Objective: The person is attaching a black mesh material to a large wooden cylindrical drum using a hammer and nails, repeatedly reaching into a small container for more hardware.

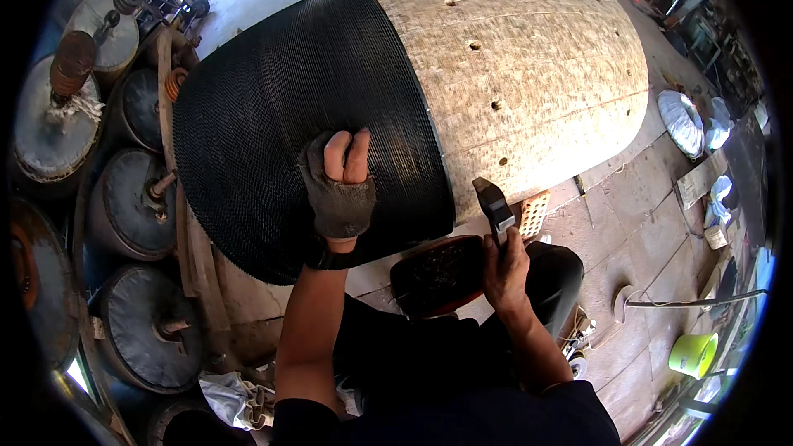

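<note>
A large wooden drum (529, 49) lies across the view in front of me, its pale right half dotted with several dark holes. Black, finely toothed covering (248, 116) wraps the left half. Against that covering rests my left hand (340, 186), in a dark grey glove that leaves at least two fingers bare. These fingers are bent close together; whatever they may pinch is too small or hidden to make out. My right hand (506, 268) grips a hammer (494, 205), its dark head raised beside the drum's lower edge. Below the drum, a dark basin (454, 309) holds small loose pieces.
Several metal-ended rollers (136, 198) crowd the left side, with wooden boards (198, 256) beside them. An orange perforated crate (535, 213) sits under the drum's right part. Farther right are a white wrapped bundle (681, 122), a metal stand (625, 304) and a lime-green bucket (694, 355).
</note>
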Available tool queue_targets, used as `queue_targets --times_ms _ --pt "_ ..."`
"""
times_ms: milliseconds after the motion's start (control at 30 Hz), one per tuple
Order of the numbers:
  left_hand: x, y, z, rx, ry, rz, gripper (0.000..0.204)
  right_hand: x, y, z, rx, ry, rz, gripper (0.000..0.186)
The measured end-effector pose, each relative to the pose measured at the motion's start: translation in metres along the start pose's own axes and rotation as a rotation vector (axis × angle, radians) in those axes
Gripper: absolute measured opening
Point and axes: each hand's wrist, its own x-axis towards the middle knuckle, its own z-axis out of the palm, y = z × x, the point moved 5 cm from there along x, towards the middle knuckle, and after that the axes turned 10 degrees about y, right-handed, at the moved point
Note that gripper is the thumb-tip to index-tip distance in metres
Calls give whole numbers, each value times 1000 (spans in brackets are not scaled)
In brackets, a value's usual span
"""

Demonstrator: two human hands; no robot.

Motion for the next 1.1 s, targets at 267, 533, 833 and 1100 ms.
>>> queue_targets --times_ms 267,533,833,1100 --pt "12 3 -2 17 -28 -21 42 -25 16 -9 78 -70 123 23" --pt "-35 101 -15 -483 -51 -161 43 -36 29 -11 49 -73 60 20" --pt "-70 125 10 -429 -137 -250 55 -34 36 -11 44 -80 68 22" --pt "-59 127 9 -523 -191 -485 58 -29 32 -8 85 -133 145 27"
